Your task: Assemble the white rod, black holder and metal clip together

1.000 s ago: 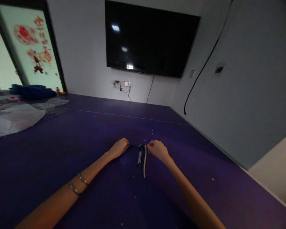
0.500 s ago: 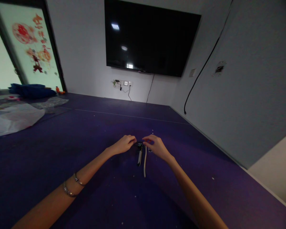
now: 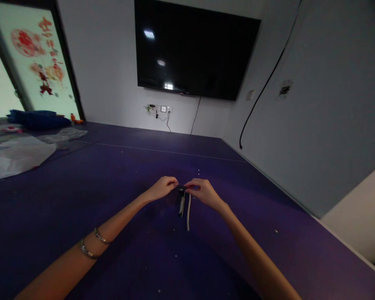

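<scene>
Thumb and fingers of my left hand [image 3: 163, 188] pinch the left end of a small dark piece [image 3: 181, 188] with pale markings. At the other end, the fingertips of my right hand [image 3: 203, 192] are closed on it. Just below the piece lies a narrow black tool-like object [image 3: 181, 205] with a light strip along it; its exact kind is too small to tell. A pale, thin, slightly bent strip [image 3: 188, 214] lies beside it, its upper end near my right fingertips.
Small white scraps [image 3: 276, 231] dot the purple surface [image 3: 128, 250]. Plastic sheeting [image 3: 21, 156] and a dark blue cloth bundle [image 3: 39, 119] lie at left. A black cable [image 3: 262, 93] hangs along the right wall; a television [image 3: 196, 48] is on the wall ahead.
My right fingertips have moved slightly left and closed on the dark piece, narrowing the gap between my hands. My left hand stays nearly in place. The whole view has shifted slightly.
</scene>
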{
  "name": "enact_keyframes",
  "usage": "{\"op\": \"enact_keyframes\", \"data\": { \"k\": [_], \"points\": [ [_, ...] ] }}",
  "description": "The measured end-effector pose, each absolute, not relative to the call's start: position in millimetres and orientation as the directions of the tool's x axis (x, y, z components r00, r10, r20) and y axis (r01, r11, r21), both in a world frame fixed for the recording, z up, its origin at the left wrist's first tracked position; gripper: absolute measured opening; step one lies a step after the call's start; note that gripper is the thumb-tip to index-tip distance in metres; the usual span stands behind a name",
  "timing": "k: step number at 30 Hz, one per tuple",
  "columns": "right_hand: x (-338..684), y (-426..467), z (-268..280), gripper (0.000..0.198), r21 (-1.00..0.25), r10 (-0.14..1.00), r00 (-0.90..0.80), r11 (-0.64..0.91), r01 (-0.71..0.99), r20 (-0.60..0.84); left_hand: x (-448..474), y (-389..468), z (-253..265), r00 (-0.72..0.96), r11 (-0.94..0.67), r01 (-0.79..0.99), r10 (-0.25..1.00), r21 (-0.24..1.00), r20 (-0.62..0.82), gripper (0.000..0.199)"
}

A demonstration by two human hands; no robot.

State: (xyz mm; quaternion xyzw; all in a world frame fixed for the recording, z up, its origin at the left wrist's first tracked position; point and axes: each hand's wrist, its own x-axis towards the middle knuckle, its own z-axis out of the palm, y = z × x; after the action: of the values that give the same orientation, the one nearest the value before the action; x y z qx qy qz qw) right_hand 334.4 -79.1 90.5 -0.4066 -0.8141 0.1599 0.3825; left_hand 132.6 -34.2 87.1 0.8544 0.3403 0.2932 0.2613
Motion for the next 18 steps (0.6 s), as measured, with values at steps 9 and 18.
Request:
{"op": "enact_keyframes", "data": {
  "k": [9, 18],
  "points": [
    [365.2, -78.1, 91.2, 0.015, -0.536, 0.800, -0.356, 0.591, 0.602, 0.483, 140.5, -40.0, 77.0, 0.517, -0.590, 0.320, 0.764, 0.741, 0.386, 0.027],
    [403.0, -61.1, 54.8, 0.016, -0.583, 0.882, -0.268, 0.460, 0.670, 0.388, 158.0, -43.5, 50.4, 0.599, -0.719, 0.518, 0.692, 0.464, 0.404, 0.026]
  ]
}}
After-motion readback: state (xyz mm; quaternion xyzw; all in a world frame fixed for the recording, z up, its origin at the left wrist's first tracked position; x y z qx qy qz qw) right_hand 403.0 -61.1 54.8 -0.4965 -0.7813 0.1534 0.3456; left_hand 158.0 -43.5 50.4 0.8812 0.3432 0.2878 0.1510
